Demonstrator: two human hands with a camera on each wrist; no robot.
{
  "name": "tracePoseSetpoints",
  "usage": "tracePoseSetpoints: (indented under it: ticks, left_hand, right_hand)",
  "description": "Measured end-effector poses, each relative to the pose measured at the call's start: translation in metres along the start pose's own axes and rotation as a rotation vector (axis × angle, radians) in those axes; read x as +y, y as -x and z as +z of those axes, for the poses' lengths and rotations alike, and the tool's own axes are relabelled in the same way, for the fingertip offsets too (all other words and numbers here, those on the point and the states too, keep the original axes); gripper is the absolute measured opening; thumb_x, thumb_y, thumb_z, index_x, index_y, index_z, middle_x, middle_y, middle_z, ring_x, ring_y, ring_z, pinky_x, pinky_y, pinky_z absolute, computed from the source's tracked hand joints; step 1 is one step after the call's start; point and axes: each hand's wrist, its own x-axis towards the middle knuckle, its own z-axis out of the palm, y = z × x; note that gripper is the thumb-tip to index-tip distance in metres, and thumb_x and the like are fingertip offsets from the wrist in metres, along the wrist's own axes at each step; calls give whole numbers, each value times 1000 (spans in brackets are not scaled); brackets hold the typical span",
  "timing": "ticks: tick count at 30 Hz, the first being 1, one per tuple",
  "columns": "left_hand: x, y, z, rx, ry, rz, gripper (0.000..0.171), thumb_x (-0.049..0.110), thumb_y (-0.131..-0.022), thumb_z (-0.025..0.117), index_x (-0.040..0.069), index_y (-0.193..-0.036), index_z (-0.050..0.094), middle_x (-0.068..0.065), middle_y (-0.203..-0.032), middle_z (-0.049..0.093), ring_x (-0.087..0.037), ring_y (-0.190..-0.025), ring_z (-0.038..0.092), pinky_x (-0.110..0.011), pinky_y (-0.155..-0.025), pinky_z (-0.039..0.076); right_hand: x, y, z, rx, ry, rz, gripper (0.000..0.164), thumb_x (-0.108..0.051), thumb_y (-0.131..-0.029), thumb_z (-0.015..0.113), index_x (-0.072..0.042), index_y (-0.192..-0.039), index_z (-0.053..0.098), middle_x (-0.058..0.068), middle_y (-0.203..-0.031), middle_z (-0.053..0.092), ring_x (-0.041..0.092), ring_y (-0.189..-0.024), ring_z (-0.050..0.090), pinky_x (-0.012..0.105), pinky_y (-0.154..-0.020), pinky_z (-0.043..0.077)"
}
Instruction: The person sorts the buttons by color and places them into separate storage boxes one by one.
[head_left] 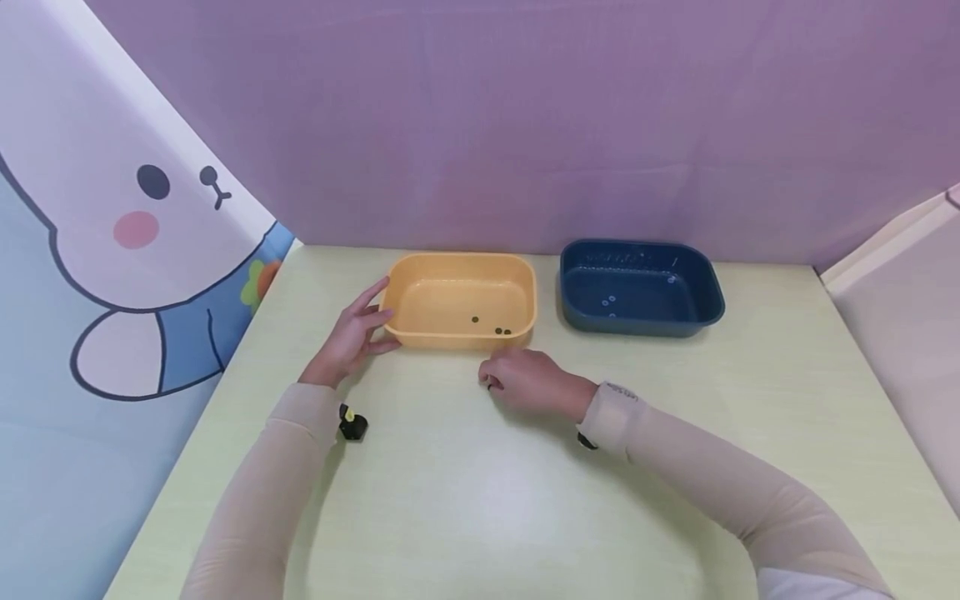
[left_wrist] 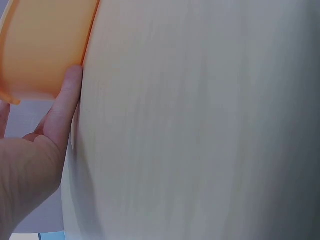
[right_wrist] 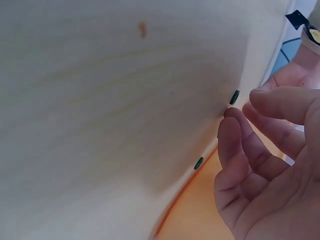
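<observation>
A yellow plastic bin (head_left: 461,340) stands at the back of the table, with three small dark green rings (head_left: 475,319) inside it. My left hand (head_left: 352,333) touches the bin's left end, its fingers spread and nearly straight against the wall and rim. In front of the bin, my right hand (head_left: 532,382) is low over the table, fingers bent and thumb held apart. The right wrist view shows a small green piece (right_wrist: 234,97) right by its thumb and index fingertips. Another green piece (right_wrist: 199,163) lies close to the bin's edge.
A dark blue bin (head_left: 637,327) stands to the right of the yellow one, with several small pale blue rings (head_left: 612,298) in it. Behind both rises a purple cloth wall (head_left: 525,125). A printed cartoon panel (head_left: 112,250) borders the table's left edge.
</observation>
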Motion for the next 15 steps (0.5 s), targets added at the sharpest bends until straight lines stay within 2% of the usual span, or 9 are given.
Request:
tracePoseSetpoints:
  ticks: [10, 15]
  left_hand:
    - [-1, 0, 0, 1, 5, -1, 64, 12, -106, 50, 38, -159, 28, -23, -152, 38, -42, -137, 44, -56, -93, 51]
    - [0, 0, 0, -1, 2, 3, 64, 11, -106, 50, 38, -160, 27, -23, -153, 36, -42, -138, 43, -57, -94, 50]
  right_hand:
    - [2, -2, 8, 12, 82, -39, 21, -4, -92, 66, -19, -101, 76, -4, -98, 66, 12, -87, 62, 29, -62, 52]
    - [1, -3, 8, 26, 72, -41, 20, -2, -92, 64, -19, -91, 74, -4, -88, 61, 12, -79, 56, 29, -59, 49]
